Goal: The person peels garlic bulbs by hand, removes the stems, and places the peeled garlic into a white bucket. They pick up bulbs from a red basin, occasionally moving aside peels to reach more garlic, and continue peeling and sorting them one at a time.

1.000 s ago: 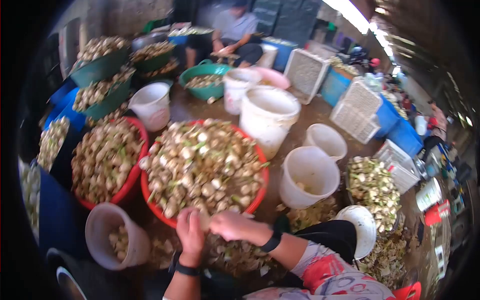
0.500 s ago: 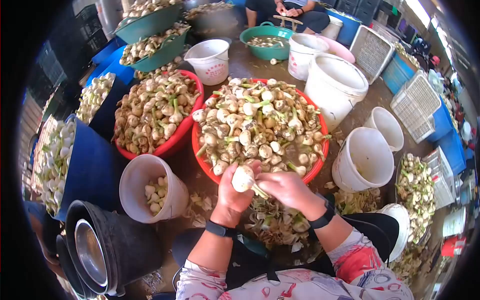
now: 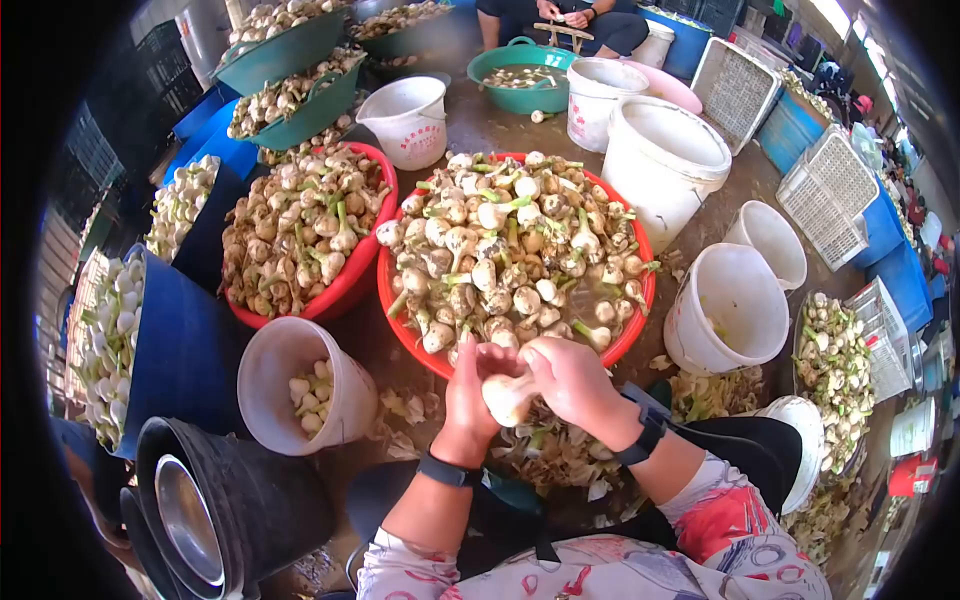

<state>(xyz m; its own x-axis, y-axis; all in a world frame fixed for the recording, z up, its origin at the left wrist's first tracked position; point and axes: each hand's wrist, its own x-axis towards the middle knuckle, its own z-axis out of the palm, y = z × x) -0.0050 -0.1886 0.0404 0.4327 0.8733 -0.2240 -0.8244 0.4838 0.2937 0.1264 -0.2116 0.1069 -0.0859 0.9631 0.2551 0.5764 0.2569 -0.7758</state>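
Note:
A pale garlic bulb (image 3: 506, 401) is between my hands, in front of the near rim of a red basin (image 3: 403, 338). My left hand (image 3: 468, 400) cups the bulb from the left, its fingers pointing forward. My right hand (image 3: 578, 388) is closed around the stem end on the right; its fingers hide the stem. Heaped in the basin are soiled garlic bulbs (image 3: 520, 245) with cut green stems, some in murky water. Below my hands lies a pile of peeled garlic skins (image 3: 555, 455).
At left, a white bucket (image 3: 262, 375) holds cleaned bulbs, near a second red basin (image 3: 372, 240) of garlic and a black bucket (image 3: 275, 500). White buckets (image 3: 690, 335) stand at right. A co-worker (image 3: 620, 30) sits behind a green basin (image 3: 515, 98).
The bulb has tipped, its stem end now up toward my right hand rather than pointing down to the right. My right hand has turned and closed over the stem end.

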